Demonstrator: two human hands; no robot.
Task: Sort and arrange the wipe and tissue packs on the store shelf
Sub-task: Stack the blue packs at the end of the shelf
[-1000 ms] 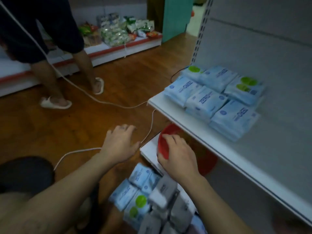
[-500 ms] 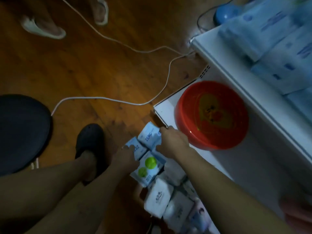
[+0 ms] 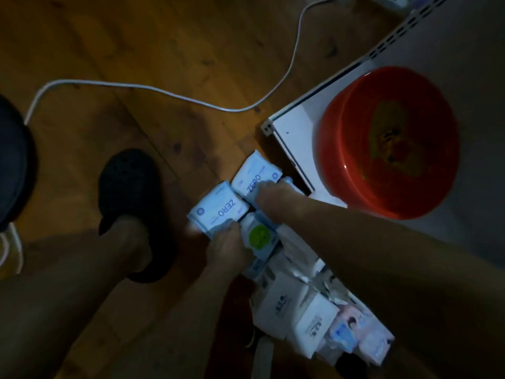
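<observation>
Now: lift both gently, together.
Left hand (image 3: 226, 248): fingers curled round near blue pack (image 3: 217, 212).
Right hand (image 3: 273, 194): pinches far blue pack (image 3: 252, 177).

The arms are bare from the left hand (image 3: 228, 248) and right hand (image 3: 273, 196) down to the lower edge of the frame. Left of centre, one foot wears a black clog-style slipper (image 3: 131, 192) with a rounded toe; the leg above it is bare.
</observation>
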